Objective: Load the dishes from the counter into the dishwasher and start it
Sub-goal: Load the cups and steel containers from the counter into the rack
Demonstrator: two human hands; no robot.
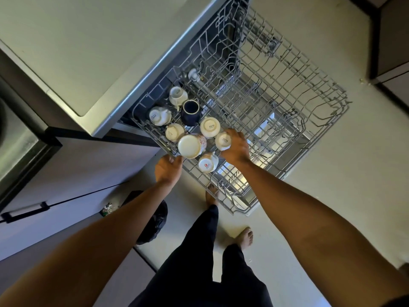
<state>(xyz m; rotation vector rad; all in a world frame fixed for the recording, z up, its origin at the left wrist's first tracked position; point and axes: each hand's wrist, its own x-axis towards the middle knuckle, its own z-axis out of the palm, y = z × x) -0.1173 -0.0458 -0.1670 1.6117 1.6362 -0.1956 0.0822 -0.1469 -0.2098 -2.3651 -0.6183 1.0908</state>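
Left hand (168, 171) grips the upper rack (287, 89) at its front-left edge; right hand (235, 145) closed around 1 white cup (223, 141). Cups crowd the rack's left corner; remaining wire bays open.

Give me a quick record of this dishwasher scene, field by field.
upper rack: pulled out, mostly bare wire
cups: eight, clustered at the rack's left end, seven upside down
dark cup: lying tilted, mouth showing
left hand: at the rack's front edge
right hand: on a white cup
lower rack: seen through the upper one
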